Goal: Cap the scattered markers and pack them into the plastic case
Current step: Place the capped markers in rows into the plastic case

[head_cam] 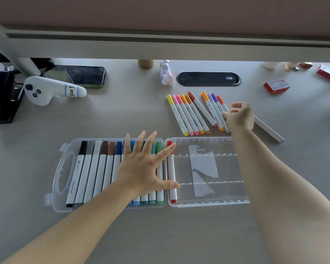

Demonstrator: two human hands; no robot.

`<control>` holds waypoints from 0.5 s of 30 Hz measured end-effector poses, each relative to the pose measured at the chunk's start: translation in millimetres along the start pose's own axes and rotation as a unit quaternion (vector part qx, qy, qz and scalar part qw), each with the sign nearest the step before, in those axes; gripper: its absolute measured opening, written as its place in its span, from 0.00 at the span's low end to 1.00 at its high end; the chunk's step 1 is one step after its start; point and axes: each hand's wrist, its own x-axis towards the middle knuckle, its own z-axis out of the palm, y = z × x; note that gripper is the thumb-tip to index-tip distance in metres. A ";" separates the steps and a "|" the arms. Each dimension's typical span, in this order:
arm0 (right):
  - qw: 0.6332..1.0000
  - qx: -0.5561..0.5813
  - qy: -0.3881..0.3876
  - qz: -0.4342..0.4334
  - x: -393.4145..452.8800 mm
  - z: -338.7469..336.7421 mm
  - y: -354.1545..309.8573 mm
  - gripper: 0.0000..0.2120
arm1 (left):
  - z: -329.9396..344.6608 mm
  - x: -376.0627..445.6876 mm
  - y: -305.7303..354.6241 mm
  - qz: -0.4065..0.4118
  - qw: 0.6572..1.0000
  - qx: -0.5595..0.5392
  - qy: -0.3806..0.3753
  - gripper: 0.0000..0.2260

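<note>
Our left hand (143, 168) lies splayed, fingers straight, on markers in the plastic case (208, 203). Right hand (239, 116), fingers loosely curled, touches loose markers (191, 113) w/o gripping. We judge them light, stiff, prone to roll; pinch mid-barrel.

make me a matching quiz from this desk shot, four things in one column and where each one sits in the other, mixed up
Things:
1. red marker
2. yellow marker
3. left hand
4. phone

Places:
A. far left of the desk, by the white controller
B. loose on the desk beyond the case
C. spread flat over the packed markers
D. first slot of the case's right half

Pairs: 1-D, 2-B, 3-C, 4-A
</note>
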 end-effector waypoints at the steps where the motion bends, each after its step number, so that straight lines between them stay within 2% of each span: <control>1: 1.000 0.007 -0.002 -0.003 -0.4 -0.4 0.3 0.17 | 0.0 0.0 -0.1 0.000 1.000 0.000 -0.001 0.38; 8: 0.999 0.029 -0.025 -0.034 -7.2 -3.6 -2.3 0.17 | -0.5 -0.5 0.4 -0.002 1.000 -0.012 -0.006 0.38; 12: 0.991 0.116 -0.023 -0.059 -19.0 -15.1 -17.1 0.14 | -3.4 -1.9 0.5 -0.008 0.999 -0.031 -0.005 0.45; 15: 0.985 0.154 -0.043 -0.066 -40.3 -26.2 -32.4 0.14 | -4.1 -3.7 -0.8 -0.010 0.998 -0.044 -0.032 0.49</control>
